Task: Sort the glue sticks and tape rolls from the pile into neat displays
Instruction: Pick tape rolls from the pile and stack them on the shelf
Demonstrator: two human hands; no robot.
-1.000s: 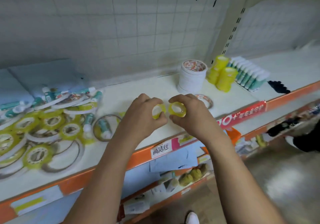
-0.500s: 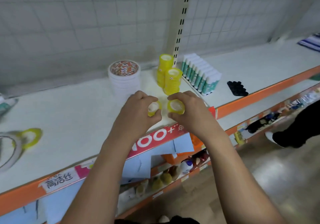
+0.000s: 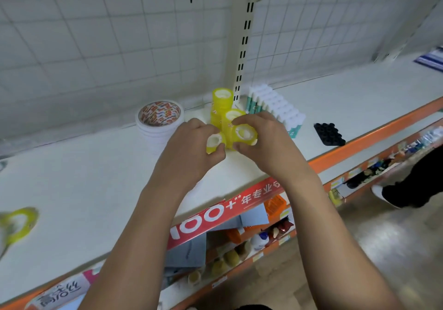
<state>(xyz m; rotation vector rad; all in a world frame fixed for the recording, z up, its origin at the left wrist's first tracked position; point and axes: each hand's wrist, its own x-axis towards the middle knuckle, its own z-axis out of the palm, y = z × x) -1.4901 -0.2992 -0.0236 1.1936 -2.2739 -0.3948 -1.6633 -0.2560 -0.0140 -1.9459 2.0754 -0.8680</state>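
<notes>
Two small yellow tape rolls are held up off the white shelf (image 3: pixel 96 185), one per hand. Left hand (image 3: pixel 189 146) pinches the left roll (image 3: pixel 214 143) between thumb and curled fingers. Right hand (image 3: pixel 266 144) grips the right roll (image 3: pixel 245 133) the same way, core hole facing the camera. The two rolls are side by side, nearly touching, just in front of the yellow tape stacks (image 3: pixel 221 101). The stacks are two columns: the back one is taller, the front one partly hidden by the right hand. White tape stack (image 3: pixel 159 122) with a printed top stands just left of the yellow ones. Glue sticks (image 3: pixel 275 108) stand upright in a tight row right of the stacks, past the slotted post (image 3: pixel 243 53). Black studded item (image 3: pixel 329 134) lies further right, near the shelf edge; can't tell what it is. One loose yellow roll (image 3: pixel 19 223) lies flat far left, blurred. Red price strip (image 3: pixel 227 211) runs along the front edge.
</notes>
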